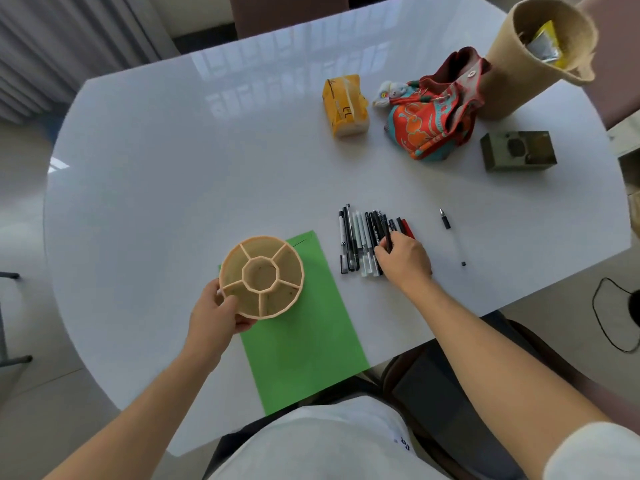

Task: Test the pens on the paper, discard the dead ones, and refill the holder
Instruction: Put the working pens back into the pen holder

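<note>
A round beige pen holder [262, 277] with several empty compartments stands over the upper left of a green sheet of paper [304, 336]. My left hand [216, 315] grips the holder's near-left rim. To the right of the paper lies a row of several pens [363, 242], black, white and red. My right hand [403, 259] rests on the row's right part and pinches a black pen [389, 237] between thumb and fingers. One more pen [452, 235], clear with a black grip, lies alone farther right.
On the white table [173, 168], at the back right, are a yellow tissue pack [344, 105], a red patterned pouch [431, 123], a tall tan felt bin [526, 60] with wrappers inside and a small olive box [517, 150]. A black cable lies on the floor at right.
</note>
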`<state>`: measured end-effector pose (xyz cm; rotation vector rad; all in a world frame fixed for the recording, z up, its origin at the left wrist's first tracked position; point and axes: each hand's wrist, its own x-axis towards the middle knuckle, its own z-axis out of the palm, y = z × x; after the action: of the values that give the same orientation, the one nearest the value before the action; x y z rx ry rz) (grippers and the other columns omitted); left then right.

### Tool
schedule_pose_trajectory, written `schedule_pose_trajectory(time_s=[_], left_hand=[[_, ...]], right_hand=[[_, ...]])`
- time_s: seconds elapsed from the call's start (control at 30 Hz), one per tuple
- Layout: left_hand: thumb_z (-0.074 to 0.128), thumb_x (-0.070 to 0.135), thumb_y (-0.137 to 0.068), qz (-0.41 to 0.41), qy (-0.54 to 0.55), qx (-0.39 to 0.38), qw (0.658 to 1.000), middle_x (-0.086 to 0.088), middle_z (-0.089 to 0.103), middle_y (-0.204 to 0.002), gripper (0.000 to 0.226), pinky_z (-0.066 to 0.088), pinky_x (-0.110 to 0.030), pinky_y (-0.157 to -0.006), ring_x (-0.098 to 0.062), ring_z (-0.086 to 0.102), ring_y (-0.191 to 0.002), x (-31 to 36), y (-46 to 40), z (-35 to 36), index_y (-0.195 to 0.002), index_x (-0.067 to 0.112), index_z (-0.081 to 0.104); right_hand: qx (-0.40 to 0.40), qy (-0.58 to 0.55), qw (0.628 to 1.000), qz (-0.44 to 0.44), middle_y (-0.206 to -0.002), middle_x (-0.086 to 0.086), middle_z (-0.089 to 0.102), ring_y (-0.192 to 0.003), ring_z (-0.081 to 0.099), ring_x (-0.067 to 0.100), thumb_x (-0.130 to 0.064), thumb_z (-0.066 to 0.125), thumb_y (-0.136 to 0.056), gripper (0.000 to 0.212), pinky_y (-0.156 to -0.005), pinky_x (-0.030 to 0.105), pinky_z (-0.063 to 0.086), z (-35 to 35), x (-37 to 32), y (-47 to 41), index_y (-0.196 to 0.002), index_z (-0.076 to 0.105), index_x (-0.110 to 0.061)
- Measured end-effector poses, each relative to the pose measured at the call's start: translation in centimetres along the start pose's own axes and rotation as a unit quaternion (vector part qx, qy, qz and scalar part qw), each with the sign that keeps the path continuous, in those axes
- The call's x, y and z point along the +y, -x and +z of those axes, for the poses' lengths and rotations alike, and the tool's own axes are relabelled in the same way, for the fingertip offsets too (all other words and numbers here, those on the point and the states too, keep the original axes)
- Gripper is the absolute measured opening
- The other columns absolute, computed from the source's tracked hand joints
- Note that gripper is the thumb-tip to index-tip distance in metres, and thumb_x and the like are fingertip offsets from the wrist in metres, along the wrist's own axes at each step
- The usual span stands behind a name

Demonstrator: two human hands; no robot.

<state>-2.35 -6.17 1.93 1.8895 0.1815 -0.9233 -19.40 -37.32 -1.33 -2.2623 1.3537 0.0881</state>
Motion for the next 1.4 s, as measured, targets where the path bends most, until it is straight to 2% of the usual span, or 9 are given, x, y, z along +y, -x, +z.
schedule_pose_trajectory(time_s=[0.3,0.4,0.57,0.77,0.93,1.13,1.27,1.33,1.4], left_hand=[[0.046,0.004,-0.092,-0.004,0.004,0.007,1.000,-0.008,0.068,-0.110,0.041,0.061,-0.034,-0.059,-0.030,0.074,-0.084,0.0,0.0,0.2,-0.122,0.029,0.058],[0.046,0.004,-0.091,-0.003,0.002,0.009,1.000,-0.008,0.069,-0.108,0.040,0.061,-0.034,-0.059,-0.029,0.074,-0.082,0.0,0.0,0.2,-0.117,0.031,0.060],[0.045,0.004,-0.092,-0.004,-0.003,0.009,1.000,-0.008,0.070,-0.107,0.041,0.061,-0.034,-0.059,-0.027,0.075,-0.078,0.0,0.0,0.2,-0.120,0.030,0.059],[0.045,0.005,-0.092,-0.006,-0.014,0.008,1.000,-0.007,0.071,-0.105,0.042,0.061,-0.035,-0.059,-0.026,0.075,-0.076,0.1,-0.3,0.1,-0.122,0.030,0.059],[0.044,0.005,-0.091,-0.003,-0.014,0.001,1.000,-0.008,0.071,-0.103,0.040,0.061,-0.037,-0.060,-0.027,0.075,-0.075,0.2,-0.5,0.1,-0.118,0.030,0.061],[0.045,0.006,-0.092,-0.001,-0.017,-0.002,1.000,-0.009,0.070,-0.104,0.040,0.061,-0.037,-0.060,-0.028,0.075,-0.076,0.3,-0.7,0.2,-0.119,0.031,0.060],[0.044,0.006,-0.091,-0.002,-0.021,-0.006,1.000,-0.011,0.070,-0.105,0.040,0.062,-0.040,-0.062,-0.029,0.075,-0.076,0.4,-0.8,0.1,-0.119,0.030,0.060],[0.044,0.006,-0.091,-0.002,-0.020,-0.006,1.000,-0.011,0.070,-0.105,0.040,0.062,-0.040,-0.062,-0.029,0.075,-0.077,0.4,-0.8,0.1,-0.117,0.031,0.060],[0.044,0.006,-0.092,-0.001,-0.020,-0.006,1.000,-0.011,0.070,-0.105,0.039,0.061,-0.038,-0.060,-0.029,0.075,-0.077,0.4,-0.8,0.1,-0.116,0.032,0.060]], right_hand=[[-0.041,0.084,0.996,0.003,-0.091,0.002,0.068,-0.084,0.065,0.026,-0.041,0.063,-0.090,0.026,-0.069,0.037,0.058,0.8,-1.1,-0.9,-0.097,0.064,-0.016],[-0.048,0.073,0.996,0.020,-0.085,0.003,0.068,-0.079,0.065,0.026,-0.038,0.064,-0.086,0.023,-0.066,0.036,0.058,0.8,-1.4,-1.2,-0.088,0.064,-0.015],[-0.084,-0.160,0.982,0.049,-0.055,-0.005,0.045,-0.050,0.039,0.016,-0.033,0.061,-0.073,0.027,-0.050,0.028,0.032,0.6,-0.9,-1.2,-0.060,0.044,-0.016],[-0.244,-0.438,0.858,0.108,-0.064,0.000,0.051,-0.045,0.036,0.011,-0.029,0.063,-0.077,0.023,-0.040,0.023,0.024,-0.1,-0.2,-0.3,-0.089,0.051,-0.013],[-0.267,-0.475,0.835,0.078,-0.068,0.001,0.056,-0.045,0.041,0.011,-0.021,0.061,-0.089,0.017,-0.039,0.023,0.031,-0.2,0.0,0.4,-0.099,0.057,-0.008],[-0.265,-0.431,0.862,0.024,-0.073,0.003,0.062,-0.058,0.059,0.019,-0.025,0.062,-0.098,0.021,-0.052,0.034,0.053,-0.3,0.1,1.0,-0.102,0.058,-0.005],[-0.217,-0.394,0.893,0.024,-0.068,0.006,0.062,-0.057,0.060,0.023,-0.021,0.065,-0.092,0.016,-0.054,0.037,0.055,-0.3,0.3,1.2,-0.095,0.059,-0.006],[-0.179,-0.379,0.908,0.026,-0.058,0.004,0.058,-0.051,0.057,0.024,-0.016,0.062,-0.085,0.007,-0.051,0.037,0.053,-0.7,0.6,1.1,-0.081,0.059,-0.012],[-0.125,-0.359,0.924,0.047,-0.053,0.001,0.051,-0.045,0.051,0.022,-0.015,0.058,-0.080,0.015,-0.046,0.034,0.047,-1.3,1.0,0.8,-0.066,0.055,-0.021]])
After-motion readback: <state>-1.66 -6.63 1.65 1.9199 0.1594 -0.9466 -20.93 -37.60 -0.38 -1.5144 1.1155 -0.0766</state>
